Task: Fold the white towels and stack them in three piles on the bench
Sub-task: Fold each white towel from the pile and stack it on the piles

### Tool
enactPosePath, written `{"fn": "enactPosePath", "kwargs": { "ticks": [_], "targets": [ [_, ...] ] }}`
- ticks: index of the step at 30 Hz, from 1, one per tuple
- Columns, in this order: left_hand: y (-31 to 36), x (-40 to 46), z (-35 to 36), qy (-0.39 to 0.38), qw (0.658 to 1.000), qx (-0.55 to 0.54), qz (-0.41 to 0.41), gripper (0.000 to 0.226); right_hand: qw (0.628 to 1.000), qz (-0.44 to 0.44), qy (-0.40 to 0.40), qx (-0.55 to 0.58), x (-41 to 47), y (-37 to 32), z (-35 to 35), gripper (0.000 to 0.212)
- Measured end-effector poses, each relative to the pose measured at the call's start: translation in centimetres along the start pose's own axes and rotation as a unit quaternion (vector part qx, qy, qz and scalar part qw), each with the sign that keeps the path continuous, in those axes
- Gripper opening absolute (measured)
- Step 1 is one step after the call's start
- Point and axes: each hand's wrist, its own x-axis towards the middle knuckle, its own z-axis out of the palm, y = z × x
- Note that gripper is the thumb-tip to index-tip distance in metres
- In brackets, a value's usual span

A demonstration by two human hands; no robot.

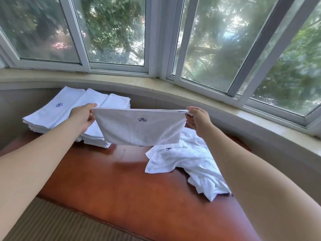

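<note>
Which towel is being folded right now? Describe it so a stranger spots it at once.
Start at the reddish wooden bench under the bay window. Above its middle, the held towel hangs in the air, pinched at its top corners by the left hand and right hand. Unlike the folded stacks and the crumpled heap, it touches nothing below.

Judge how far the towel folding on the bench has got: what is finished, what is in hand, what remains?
Done: three piles of folded towels sit side by side at the bench's far left. In hand: the left hand and right hand each pinch a top corner of one towel, held up and hanging above the bench. Left: a rumpled heap of unfolded towels lies at the right.
</note>
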Motion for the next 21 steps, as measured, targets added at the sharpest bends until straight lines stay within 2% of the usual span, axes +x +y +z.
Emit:
{"fn": "enactPosePath", "kwargs": {
  "ticks": [5,9,13,21],
  "targets": [
    [-5.1,-2.2,-1.8,0.011,0.995,0.097,0.016,0.005,0.997,0.024,-0.027,-0.064,-0.3,3.9,-2.2,0.024],
    [-13.2,-3.8,-5.9,0.041,0.975,0.209,-0.062,0.007,0.975,0.113,-0.068,-0.181,-2.4,11.5,-4.2,0.024],
    [-19.7,-5.8,-10.2,0.024,0.944,0.308,-0.117,0.009,0.943,0.175,-0.092,-0.267,-6.2,18.3,-6.0,0.020],
    [-23.2,-10.9,-15.6,-0.027,0.931,0.323,-0.170,0.015,0.919,0.210,-0.089,-0.322,-13.7,24.3,-7.4,0.016]
  ]
}}
